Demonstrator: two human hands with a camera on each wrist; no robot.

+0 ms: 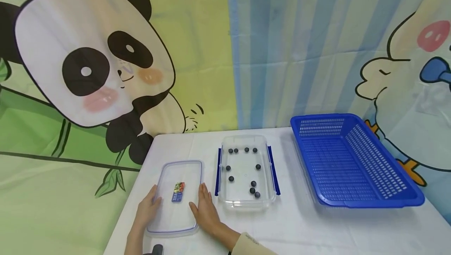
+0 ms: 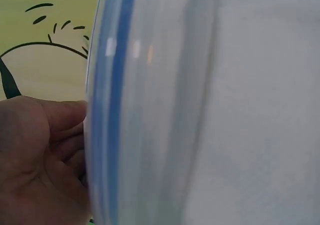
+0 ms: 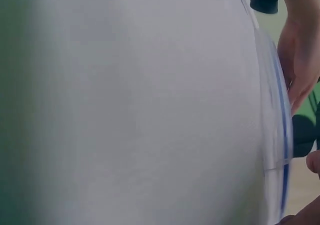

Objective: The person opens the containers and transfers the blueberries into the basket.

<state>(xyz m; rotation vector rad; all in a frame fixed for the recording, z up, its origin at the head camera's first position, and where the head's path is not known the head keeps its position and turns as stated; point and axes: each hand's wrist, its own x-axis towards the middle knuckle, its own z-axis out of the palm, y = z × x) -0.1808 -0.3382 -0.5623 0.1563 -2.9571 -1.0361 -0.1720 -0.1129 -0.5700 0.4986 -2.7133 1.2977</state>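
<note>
A clear plastic lid (image 1: 190, 212) with a blue rim seal and a small coloured label lies flat between my hands on the table's left side. My left hand (image 1: 145, 211) grips its left edge; in the left wrist view, the thumb and bent fingers (image 2: 70, 116) meet the rim. Along the opposite edge, my right hand (image 1: 207, 212) rests with straight fingers, its thumb reaching over the lid. To the right stands a clear plastic box (image 1: 243, 204) without its lid, holding several small dark balls (image 1: 258, 166). Its blue side clips (image 1: 273, 171) hang outward.
A blue plastic basket (image 1: 370, 202) stands on the right side of the white table (image 1: 225, 243), close to the edge. A dark rounded object (image 1: 157, 249) shows at the bottom of the head view. A cartoon-printed curtain (image 1: 208, 51) hangs behind.
</note>
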